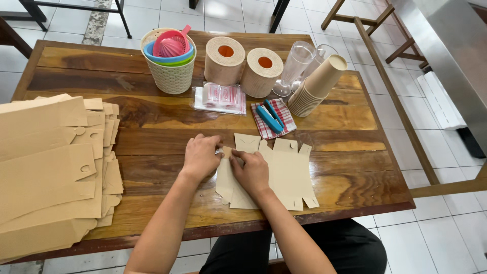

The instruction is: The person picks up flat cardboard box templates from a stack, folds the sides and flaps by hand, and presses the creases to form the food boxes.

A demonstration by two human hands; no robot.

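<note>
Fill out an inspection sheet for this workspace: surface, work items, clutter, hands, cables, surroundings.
Surface: wooden table, dark grain, worn.
Work items: flat tan cardboard box blank under both hands; stack of similar blanks at the left edge.
Clutter: woven basket holding coloured plastic strainers; two paper rolls; clear plastic cups; stacked paper cups; plastic packet; checked cloth with blue tools.
Hands: left hand and right hand press the blank's left flaps.
Cables: nothing seen.
Surroundings: white tiled floor, wooden chair frames, metal cabinet at right.
</note>
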